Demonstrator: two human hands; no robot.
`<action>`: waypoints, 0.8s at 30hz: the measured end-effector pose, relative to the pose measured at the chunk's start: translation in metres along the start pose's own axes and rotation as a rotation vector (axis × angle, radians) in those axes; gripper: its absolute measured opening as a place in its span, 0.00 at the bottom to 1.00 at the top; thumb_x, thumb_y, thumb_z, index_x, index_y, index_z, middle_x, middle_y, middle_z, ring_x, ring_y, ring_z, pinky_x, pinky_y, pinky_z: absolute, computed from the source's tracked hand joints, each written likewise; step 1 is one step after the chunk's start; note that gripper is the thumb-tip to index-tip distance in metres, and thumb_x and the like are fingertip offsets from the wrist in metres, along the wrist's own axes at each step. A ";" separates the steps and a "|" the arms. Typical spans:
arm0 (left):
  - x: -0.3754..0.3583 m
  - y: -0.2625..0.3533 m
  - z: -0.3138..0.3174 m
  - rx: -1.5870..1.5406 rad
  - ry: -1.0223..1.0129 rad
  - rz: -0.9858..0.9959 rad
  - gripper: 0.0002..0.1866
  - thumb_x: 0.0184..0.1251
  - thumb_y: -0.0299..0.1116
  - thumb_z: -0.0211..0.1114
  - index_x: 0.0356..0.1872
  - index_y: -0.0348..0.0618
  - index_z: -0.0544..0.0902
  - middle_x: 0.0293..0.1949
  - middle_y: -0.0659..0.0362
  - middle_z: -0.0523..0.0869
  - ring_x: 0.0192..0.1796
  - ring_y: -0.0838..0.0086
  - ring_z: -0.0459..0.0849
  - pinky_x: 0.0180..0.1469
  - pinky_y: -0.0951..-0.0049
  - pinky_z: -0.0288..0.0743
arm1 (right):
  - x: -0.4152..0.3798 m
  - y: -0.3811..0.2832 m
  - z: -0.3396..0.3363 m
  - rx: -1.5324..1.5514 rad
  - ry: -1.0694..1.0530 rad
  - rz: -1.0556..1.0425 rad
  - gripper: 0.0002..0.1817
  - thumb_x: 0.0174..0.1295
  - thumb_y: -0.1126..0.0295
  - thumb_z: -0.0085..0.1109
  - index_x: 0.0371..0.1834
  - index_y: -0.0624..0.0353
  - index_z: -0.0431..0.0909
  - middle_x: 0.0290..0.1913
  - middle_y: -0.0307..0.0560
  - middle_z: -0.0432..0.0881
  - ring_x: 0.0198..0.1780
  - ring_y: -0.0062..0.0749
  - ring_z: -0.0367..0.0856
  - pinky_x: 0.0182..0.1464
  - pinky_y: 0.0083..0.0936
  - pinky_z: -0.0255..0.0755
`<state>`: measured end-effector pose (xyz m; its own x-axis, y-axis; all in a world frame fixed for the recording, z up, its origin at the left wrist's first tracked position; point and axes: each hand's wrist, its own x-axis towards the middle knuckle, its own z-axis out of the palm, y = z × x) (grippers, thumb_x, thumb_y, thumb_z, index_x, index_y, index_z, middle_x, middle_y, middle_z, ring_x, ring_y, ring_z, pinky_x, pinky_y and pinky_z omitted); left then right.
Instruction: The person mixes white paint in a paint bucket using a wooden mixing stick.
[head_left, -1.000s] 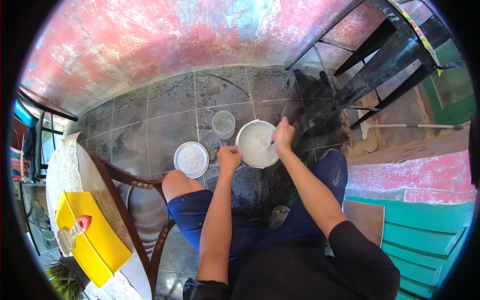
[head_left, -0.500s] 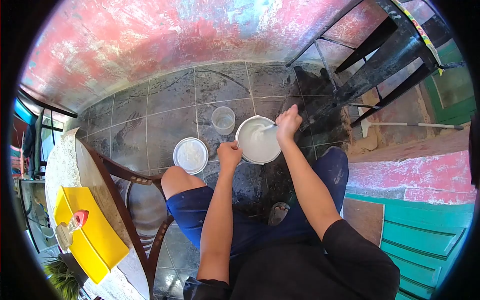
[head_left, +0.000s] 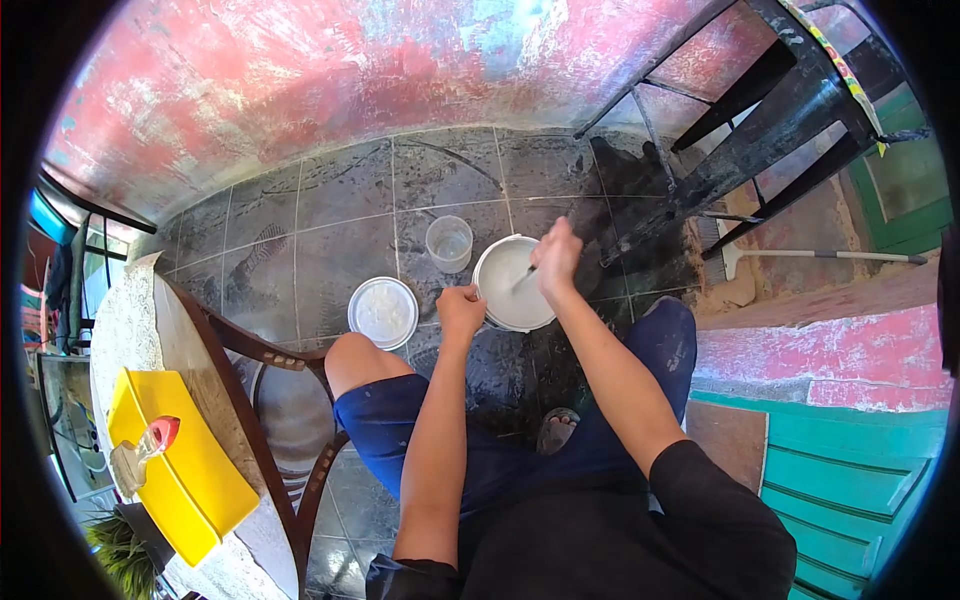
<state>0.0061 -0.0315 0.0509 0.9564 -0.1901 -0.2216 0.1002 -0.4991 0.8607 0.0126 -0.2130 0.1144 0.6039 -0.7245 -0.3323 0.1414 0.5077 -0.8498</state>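
The white bucket [head_left: 520, 328] stood upright on the tiled floor [head_left: 345, 205], opening upward, and contained a white mixture [head_left: 503, 275]. Left of the bucket, the round lid [head_left: 353, 310] lay flat with white residue on its face. A clear cup [head_left: 429, 243] stood just beside the bucket, on its far left; its contents could not be determined. The yellow container [head_left: 205, 480], well to the left of the bucket, carried a paintbrush [head_left: 160, 437].

The stirring tool [head_left: 530, 271] was in the bucket, lower end in the mixture. Its long axis slanted from upper right to lower left. The right hand [head_left: 558, 258] had its fingers clamped on the upper end. The left hand [head_left: 460, 310] had its fingers clamped on the bucket's left rim.
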 end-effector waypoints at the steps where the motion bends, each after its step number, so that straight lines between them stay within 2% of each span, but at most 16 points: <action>1: 0.000 -0.001 0.000 0.002 0.001 -0.008 0.06 0.46 0.29 0.68 0.26 0.39 0.86 0.22 0.49 0.85 0.28 0.57 0.86 0.37 0.63 0.79 | 0.005 -0.003 0.000 -0.003 0.001 0.008 0.28 0.73 0.55 0.46 0.12 0.47 0.54 0.10 0.31 0.53 0.09 0.21 0.50 0.15 0.26 0.46; 3: -0.001 -0.002 0.001 0.070 0.033 0.081 0.06 0.45 0.28 0.69 0.26 0.39 0.86 0.22 0.50 0.85 0.28 0.58 0.86 0.37 0.64 0.79 | 0.016 -0.012 -0.008 0.057 -0.019 -0.214 0.28 0.73 0.55 0.46 0.12 0.46 0.54 0.10 0.31 0.53 0.10 0.20 0.50 0.15 0.26 0.46; 5: -0.002 -0.004 0.001 0.028 0.022 0.047 0.05 0.46 0.28 0.69 0.26 0.39 0.86 0.22 0.50 0.85 0.27 0.59 0.86 0.36 0.64 0.78 | 0.028 0.006 -0.021 -0.064 0.019 -0.256 0.28 0.73 0.56 0.46 0.12 0.46 0.54 0.10 0.31 0.53 0.10 0.20 0.50 0.15 0.26 0.45; 7: 0.000 -0.001 0.001 -0.017 0.012 0.010 0.05 0.46 0.28 0.69 0.25 0.39 0.85 0.21 0.49 0.85 0.27 0.59 0.86 0.36 0.64 0.78 | 0.038 0.036 -0.035 -0.702 0.153 -0.301 0.27 0.73 0.57 0.46 0.12 0.46 0.54 0.10 0.31 0.54 0.10 0.20 0.50 0.15 0.26 0.45; 8: 0.000 0.000 0.001 0.000 0.003 0.008 0.05 0.46 0.28 0.69 0.25 0.38 0.85 0.21 0.49 0.84 0.27 0.59 0.86 0.36 0.64 0.78 | 0.013 0.017 -0.026 -0.309 -0.046 0.028 0.27 0.73 0.57 0.45 0.12 0.47 0.54 0.10 0.31 0.54 0.10 0.20 0.51 0.15 0.26 0.46; 9: 0.001 0.000 0.000 0.017 -0.005 0.004 0.05 0.46 0.28 0.69 0.24 0.38 0.85 0.21 0.49 0.84 0.26 0.59 0.86 0.35 0.64 0.78 | 0.007 0.004 -0.018 -0.311 -0.048 0.030 0.27 0.73 0.57 0.45 0.12 0.47 0.54 0.10 0.31 0.54 0.10 0.20 0.51 0.15 0.26 0.46; 11: 0.000 0.000 0.002 0.020 0.022 0.011 0.05 0.46 0.28 0.69 0.24 0.38 0.85 0.21 0.49 0.84 0.26 0.60 0.86 0.35 0.64 0.78 | 0.009 -0.011 -0.014 0.066 -0.076 -0.041 0.27 0.73 0.57 0.44 0.12 0.47 0.55 0.11 0.32 0.55 0.10 0.20 0.53 0.15 0.26 0.47; 13: -0.003 -0.001 0.001 0.022 0.045 0.025 0.05 0.45 0.28 0.69 0.24 0.39 0.85 0.20 0.49 0.84 0.25 0.60 0.85 0.34 0.65 0.78 | 0.013 -0.017 -0.018 0.077 -0.001 -0.105 0.27 0.73 0.58 0.44 0.12 0.48 0.54 0.11 0.32 0.54 0.10 0.21 0.52 0.14 0.26 0.47; 15: -0.001 0.001 -0.002 0.032 0.007 0.070 0.05 0.43 0.27 0.68 0.23 0.39 0.85 0.19 0.50 0.83 0.24 0.60 0.85 0.33 0.65 0.77 | 0.029 -0.002 -0.034 -0.243 0.109 -0.291 0.27 0.73 0.57 0.44 0.13 0.47 0.53 0.10 0.32 0.52 0.10 0.21 0.50 0.14 0.27 0.46; 16: 0.001 -0.001 -0.001 0.029 0.010 0.073 0.05 0.43 0.27 0.68 0.23 0.39 0.85 0.19 0.50 0.83 0.24 0.60 0.85 0.33 0.65 0.77 | 0.028 0.002 -0.028 -0.522 0.226 -0.321 0.27 0.72 0.57 0.45 0.13 0.47 0.51 0.11 0.32 0.51 0.10 0.22 0.49 0.14 0.28 0.45; 17: 0.003 -0.005 0.001 -0.009 0.011 0.063 0.05 0.42 0.27 0.67 0.23 0.39 0.84 0.19 0.49 0.83 0.23 0.60 0.84 0.33 0.65 0.77 | 0.028 -0.001 -0.029 -0.522 0.225 -0.324 0.27 0.72 0.57 0.45 0.13 0.47 0.51 0.11 0.32 0.51 0.10 0.22 0.49 0.14 0.28 0.45; 19: 0.003 -0.009 0.003 -0.045 0.008 0.047 0.05 0.42 0.27 0.67 0.23 0.39 0.84 0.19 0.49 0.82 0.23 0.60 0.84 0.32 0.65 0.77 | 0.013 -0.016 -0.028 -0.039 0.031 0.083 0.27 0.71 0.56 0.46 0.13 0.47 0.51 0.10 0.32 0.51 0.09 0.23 0.49 0.14 0.27 0.45; 21: 0.002 -0.004 -0.001 0.102 -0.039 0.066 0.08 0.52 0.26 0.73 0.33 0.35 0.89 0.20 0.56 0.87 0.24 0.76 0.86 0.32 0.72 0.77 | 0.018 -0.028 -0.028 0.093 0.044 0.017 0.27 0.71 0.57 0.46 0.13 0.48 0.51 0.10 0.32 0.50 0.09 0.23 0.48 0.14 0.26 0.44; 22: 0.001 -0.005 -0.001 0.105 -0.043 0.062 0.08 0.52 0.26 0.73 0.33 0.35 0.89 0.20 0.56 0.87 0.24 0.76 0.86 0.32 0.72 0.77 | 0.022 -0.030 -0.033 0.108 0.040 -0.103 0.27 0.71 0.57 0.46 0.13 0.48 0.51 0.10 0.31 0.50 0.09 0.22 0.48 0.14 0.26 0.44; 23: 0.001 -0.004 -0.001 0.054 -0.015 0.044 0.06 0.47 0.27 0.71 0.28 0.38 0.87 0.19 0.54 0.85 0.24 0.69 0.85 0.32 0.69 0.77 | 0.024 -0.032 -0.036 0.122 0.035 -0.226 0.27 0.72 0.58 0.46 0.13 0.47 0.51 0.10 0.31 0.50 0.09 0.22 0.48 0.14 0.26 0.43; 24: 0.001 -0.002 0.001 0.002 0.013 0.029 0.05 0.42 0.28 0.69 0.24 0.40 0.85 0.19 0.52 0.83 0.24 0.61 0.85 0.33 0.66 0.77 | 0.025 -0.028 -0.038 0.024 0.056 -0.197 0.27 0.72 0.58 0.46 0.13 0.48 0.52 0.10 0.31 0.51 0.09 0.22 0.48 0.14 0.26 0.43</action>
<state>0.0065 -0.0311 0.0488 0.9625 -0.1934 -0.1902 0.0715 -0.4954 0.8657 -0.0062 -0.2627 0.1143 0.5183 -0.8354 -0.1829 0.2722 0.3639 -0.8908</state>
